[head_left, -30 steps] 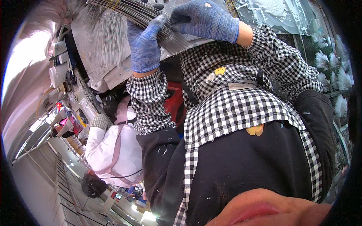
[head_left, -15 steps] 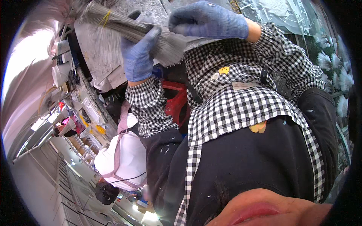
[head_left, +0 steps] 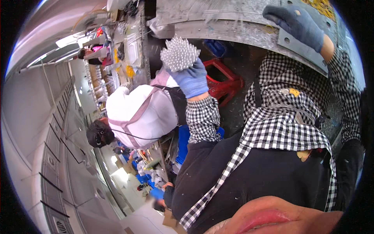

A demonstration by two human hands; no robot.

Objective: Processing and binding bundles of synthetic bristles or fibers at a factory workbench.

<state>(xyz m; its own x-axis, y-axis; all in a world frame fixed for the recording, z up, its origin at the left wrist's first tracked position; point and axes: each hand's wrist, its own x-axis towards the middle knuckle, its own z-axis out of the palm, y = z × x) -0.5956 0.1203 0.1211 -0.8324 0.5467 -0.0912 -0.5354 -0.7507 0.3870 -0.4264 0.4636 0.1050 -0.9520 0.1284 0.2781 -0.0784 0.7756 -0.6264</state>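
My left hand [head_left: 193, 81], in a blue-grey knitted glove, is closed around a bundle of thin grey rods [head_left: 179, 54]. The bundle is held off the table's edge, its pale tips turned toward me; the rest of its length is hidden behind them. Far to the right, my right hand [head_left: 298, 25], gloved alike, is over the metal worktable [head_left: 233, 29]. Its fingers are stretched out and I see nothing in them. A grey metal plate with holes [head_left: 290, 45] lies just below that hand.
Yellow rubber bands [head_left: 321, 8] are heaped at the table's far right. Under the table stand a red plastic stool [head_left: 226, 84] and a blue container [head_left: 214, 47]. A co-worker in a white top [head_left: 144, 111] is close on my left, beside another cluttered bench [head_left: 134, 50].
My hands have parted: the right has left the bundle and moved right. The left has swung the bundle from lying sideways over the table to end-on. The view has turned left.
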